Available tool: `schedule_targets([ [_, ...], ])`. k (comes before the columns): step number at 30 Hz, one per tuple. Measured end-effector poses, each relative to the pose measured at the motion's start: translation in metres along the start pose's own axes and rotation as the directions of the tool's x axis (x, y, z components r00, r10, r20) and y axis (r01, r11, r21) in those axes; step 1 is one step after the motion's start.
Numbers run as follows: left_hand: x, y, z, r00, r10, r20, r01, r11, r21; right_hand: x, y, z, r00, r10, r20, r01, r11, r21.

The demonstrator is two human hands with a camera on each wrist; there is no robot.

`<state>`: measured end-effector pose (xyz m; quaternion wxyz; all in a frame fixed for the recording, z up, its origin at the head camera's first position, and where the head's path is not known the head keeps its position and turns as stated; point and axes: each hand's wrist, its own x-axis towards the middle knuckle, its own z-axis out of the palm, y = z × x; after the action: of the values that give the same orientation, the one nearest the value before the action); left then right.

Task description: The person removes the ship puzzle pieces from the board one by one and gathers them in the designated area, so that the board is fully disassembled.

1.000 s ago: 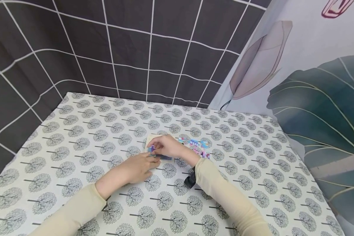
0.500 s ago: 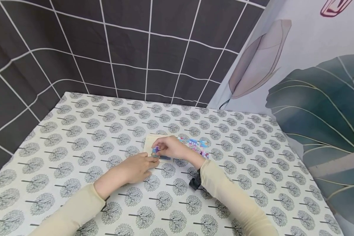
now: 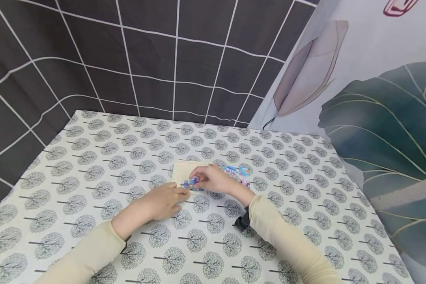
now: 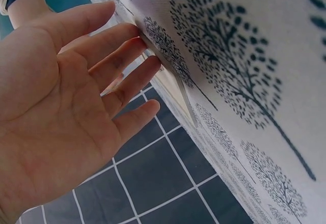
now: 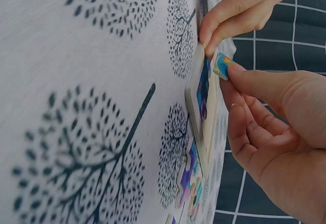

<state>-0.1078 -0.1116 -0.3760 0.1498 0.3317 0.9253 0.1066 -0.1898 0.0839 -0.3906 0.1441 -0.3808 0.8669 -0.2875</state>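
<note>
A shallow cream-coloured puzzle board [image 3: 182, 169] lies on the cloth, with joined blue and purple jigsaw pieces [image 5: 203, 89] in its near part. My right hand [image 3: 215, 180] pinches a small blue jigsaw piece [image 5: 222, 66] with a touch of yellow between thumb and fingers, close over the board. Straight fingers of my left hand [image 3: 164, 200] rest at the board's near left edge, and their tips touch its rim [image 4: 175, 88] in the left wrist view. Much of the board is hidden under the right hand.
Several loose colourful jigsaw pieces [image 3: 237, 170] lie right of the board, partly behind the right forearm. A white tablecloth [image 3: 135, 236] with a tree print covers the table. A dark checked curtain [image 3: 152, 59] hangs behind, and a leaf-patterned curtain [image 3: 376, 118] hangs at the right.
My right hand has moved a little to the right over the board with the piece still pinched, and more of the board's left part shows. My left hand has barely moved.
</note>
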Motion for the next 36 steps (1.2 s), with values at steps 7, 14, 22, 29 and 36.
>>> schedule_targets([
  [7,0.001,-0.002,0.0,1.0,0.011,-0.01,-0.011,1.0,-0.007,-0.011,-0.001,-0.002,1.0,0.011,0.025,-0.011,1.0,0.013],
  [14,0.001,-0.002,-0.001,1.0,0.01,-0.013,-0.01,1.0,-0.024,-0.022,-0.002,-0.002,1.0,0.009,0.028,-0.009,1.0,0.001],
  [22,-0.001,-0.003,-0.002,1.0,0.002,-0.014,-0.002,0.999,-0.042,-0.035,-0.001,-0.005,1.0,-0.009,0.025,0.009,1.0,-0.005],
  [29,-0.001,-0.003,-0.003,1.0,0.014,-0.014,-0.015,0.999,-0.048,-0.045,0.008,-0.007,0.999,-0.009,0.041,0.008,1.0,0.021],
  [36,0.0,-0.001,-0.004,1.0,0.025,-0.008,-0.025,0.998,-0.053,-0.055,0.013,-0.007,0.996,0.035,0.082,-0.042,0.996,0.085],
])
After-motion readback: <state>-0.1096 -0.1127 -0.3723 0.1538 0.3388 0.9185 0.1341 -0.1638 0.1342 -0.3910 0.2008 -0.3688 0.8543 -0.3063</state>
